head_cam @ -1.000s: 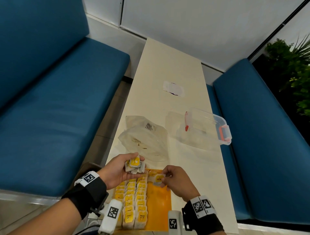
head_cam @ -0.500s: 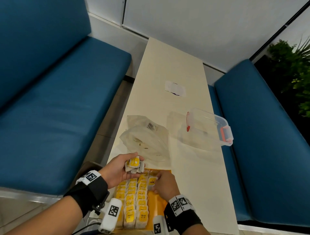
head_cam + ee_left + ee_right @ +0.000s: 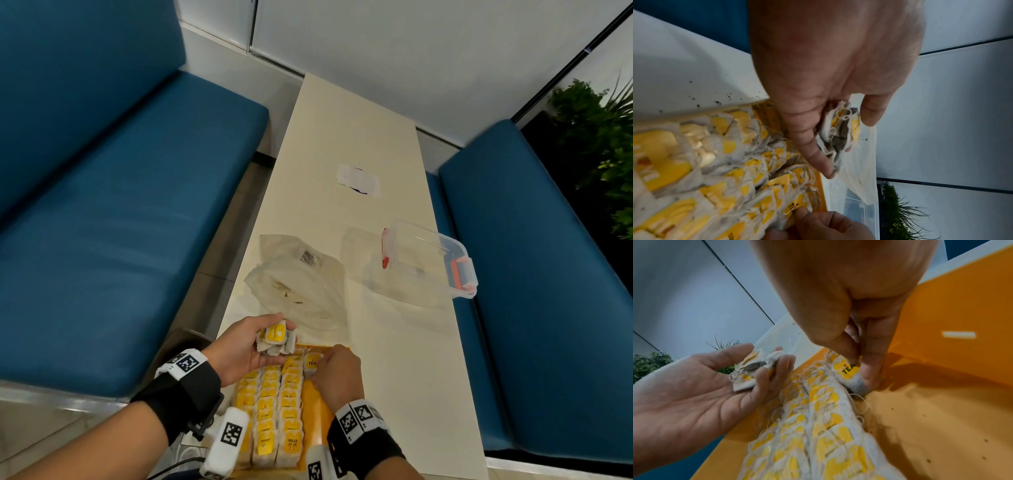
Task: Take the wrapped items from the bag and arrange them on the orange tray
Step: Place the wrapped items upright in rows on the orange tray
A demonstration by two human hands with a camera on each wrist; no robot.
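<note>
The orange tray [image 3: 317,416] lies at the table's near edge, its left part filled with three rows of wrapped tea bags [image 3: 274,407] with yellow tags. My left hand [image 3: 255,346] hovers over the tray's far left corner and holds a small bunch of tea bags [image 3: 275,337], also seen as the bunch [image 3: 840,134] in the left wrist view. My right hand [image 3: 329,368] pinches one tea bag marked TEA [image 3: 849,371] at the far end of the right row, down on the tray [image 3: 953,353]. The crumpled clear bag [image 3: 301,284] lies just beyond the tray.
A clear plastic box [image 3: 428,260] with red clips stands on the table's right side. A white slip of paper [image 3: 358,178] lies farther back. Blue benches [image 3: 120,212] flank the narrow cream table [image 3: 394,342]. A plant [image 3: 603,147] stands at far right.
My right hand has moved left and down from beside the tray, carrying one tea bag to the far end of the right row. The left hand has kept its bunch nearly still.
</note>
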